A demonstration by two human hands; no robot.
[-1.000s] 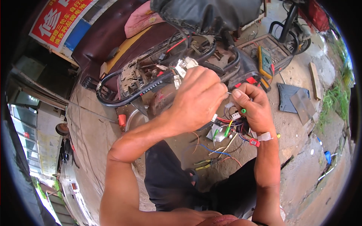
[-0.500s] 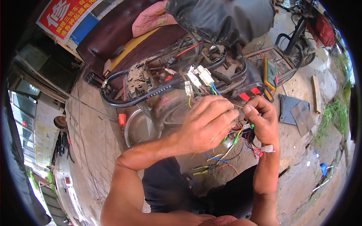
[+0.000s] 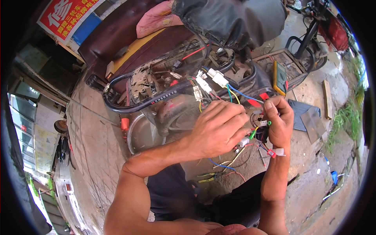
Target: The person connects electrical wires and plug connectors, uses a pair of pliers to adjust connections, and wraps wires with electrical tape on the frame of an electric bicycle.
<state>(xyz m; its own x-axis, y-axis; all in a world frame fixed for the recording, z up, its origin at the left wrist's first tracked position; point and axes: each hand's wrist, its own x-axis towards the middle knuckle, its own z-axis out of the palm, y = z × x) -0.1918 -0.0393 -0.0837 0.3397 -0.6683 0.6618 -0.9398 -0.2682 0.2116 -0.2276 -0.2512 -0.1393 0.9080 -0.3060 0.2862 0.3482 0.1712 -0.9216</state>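
Note:
My right hand [image 3: 280, 121] pinches the end of a blue wire [image 3: 243, 95] between thumb and forefinger. The wire stretches to a white plug connector [image 3: 217, 77] lying on the black frame tube [image 3: 156, 98] of a vehicle. Left of it, my left hand [image 3: 219, 127] is closed with curled fingers; what is in them is hidden. Beyond this hand lie two more white connectors, one long [image 3: 203, 84] and one smaller [image 3: 197, 94]. Between and below my hands hangs a tangle of wires with a green-sleeved terminal [image 3: 252, 134] and a red connector [image 3: 271, 153].
A round metal basin [image 3: 133, 135] stands left of my left hand, beside an orange-red cup-like object [image 3: 125, 123]. Pliers [image 3: 206, 179] lie on the ground near my legs. A yellow-edged multimeter [image 3: 279, 78] rests at the right, above dark flat panels [image 3: 303, 113]. Behind the frame is a maroon seat [image 3: 105, 39].
My right hand has moved right and slightly up, away from my left hand, drawing the blue wire out straight. The white connectors have shifted slightly. My left hand stays nearly in place.

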